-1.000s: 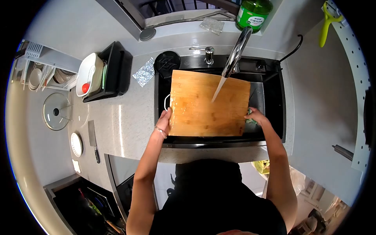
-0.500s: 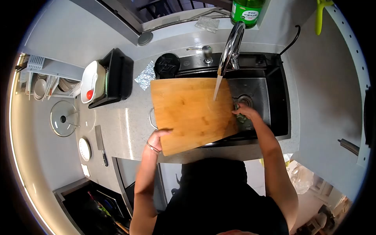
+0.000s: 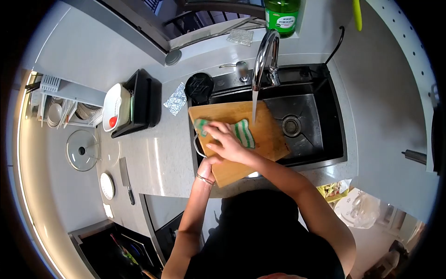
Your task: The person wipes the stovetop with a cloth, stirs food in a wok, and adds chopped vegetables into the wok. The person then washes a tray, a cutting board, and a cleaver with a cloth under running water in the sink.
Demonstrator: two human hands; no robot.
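Note:
A wooden cutting board (image 3: 269,135) lies tilted over the left part of the black sink (image 3: 320,104). Its near left edge is gripped by my left hand (image 3: 211,166), which wears a bracelet at the wrist. My right hand (image 3: 226,142) presses a green-and-white striped cloth (image 3: 243,133) on the board's left half, its fingers partly spread over the cloth. Water runs from the chrome faucet (image 3: 265,56) onto the board. A white curved handle (image 3: 199,146) shows at the board's left edge.
Left on the counter are foil (image 3: 176,99), a black rack with a white basket (image 3: 116,107), a knife (image 3: 125,179) and a white ribbed dish (image 3: 107,186). A black round item (image 3: 199,87) sits by the sink; a green bottle (image 3: 282,16) stands behind the faucet.
My right hand has moved left from the sink onto the board, and the cloth is now spread there. The board has turned and tilted, with my left hand still at its edge.

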